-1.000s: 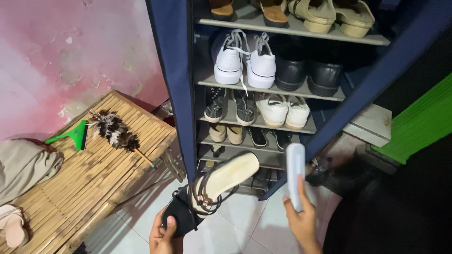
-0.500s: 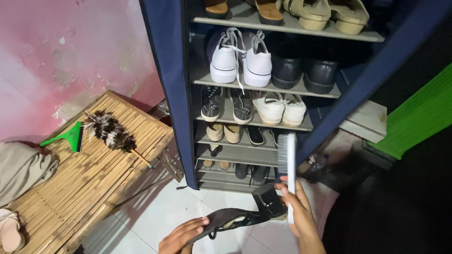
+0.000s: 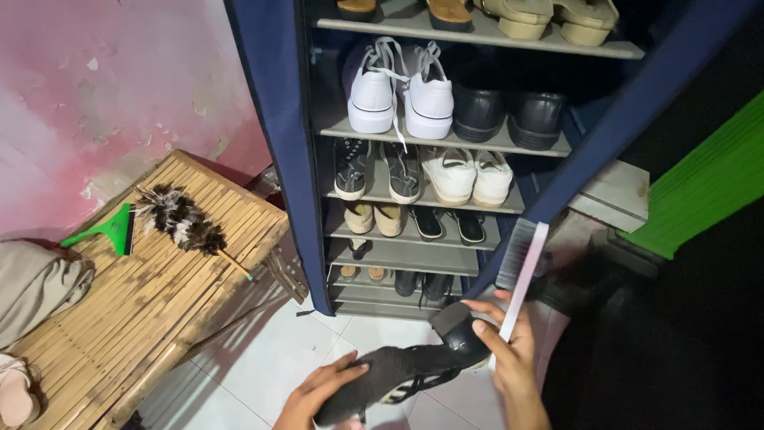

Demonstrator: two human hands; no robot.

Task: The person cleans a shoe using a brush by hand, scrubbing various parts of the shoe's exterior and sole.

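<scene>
My left hand [image 3: 318, 394] holds a black strappy heeled sandal [image 3: 402, 370] sole-up, low in the view above the white tiled floor. Its block heel [image 3: 461, 334] points toward my right hand [image 3: 509, 350]. That hand grips a white brush [image 3: 521, 267] by its handle, with the dark bristles facing left, and its fingers touch the sandal's heel. Just behind both hands stands a navy fabric shoe rack [image 3: 278, 151] with grey shelves.
The rack holds white sneakers [image 3: 398, 91], black shoes [image 3: 509, 115], sandals and several other pairs. At left, a bamboo bench [image 3: 135, 302] carries a feather duster [image 3: 179, 219], a green squeegee [image 3: 103, 231], a grey cloth [image 3: 32, 283] and a pink sandal [image 3: 16, 390]. A green panel [image 3: 700, 191] stands at right.
The sandal has been flipped from insole-up to sole-up and lowered. My right hand has tilted the brush and brought it against the heel. The view has shifted slightly.
</scene>
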